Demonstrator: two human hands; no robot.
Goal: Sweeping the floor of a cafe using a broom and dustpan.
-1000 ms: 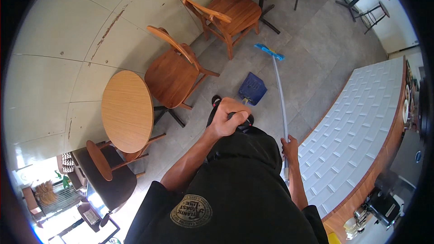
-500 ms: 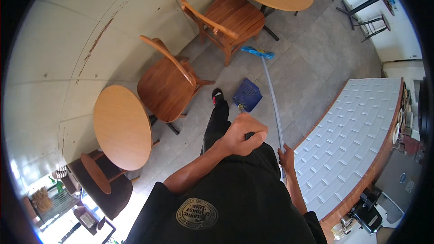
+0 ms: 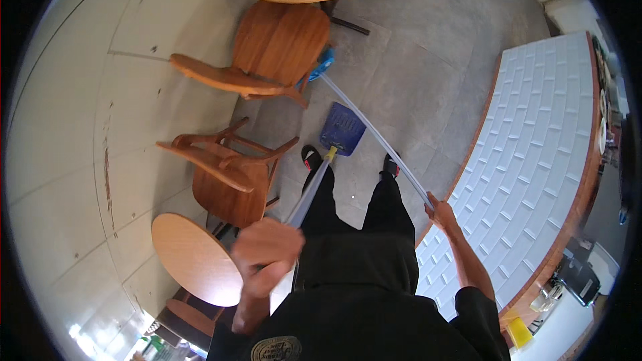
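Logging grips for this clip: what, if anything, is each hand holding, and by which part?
Left hand: the blue dustpan, by the upper end of its long handle. Right hand: the blue-headed broom, by its pale shaft, away from the head.

Beyond the dustpan (image 3: 343, 132), the broom head (image 3: 324, 65) seems partly under a chair (image 3: 282, 37).

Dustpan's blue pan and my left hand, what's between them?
The head view shows its grey handle and yellow socket between the pan and your left hand.

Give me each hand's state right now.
Left hand: closed, holding the dustpan handle.
Right hand: closed, holding the blue-headed pole.
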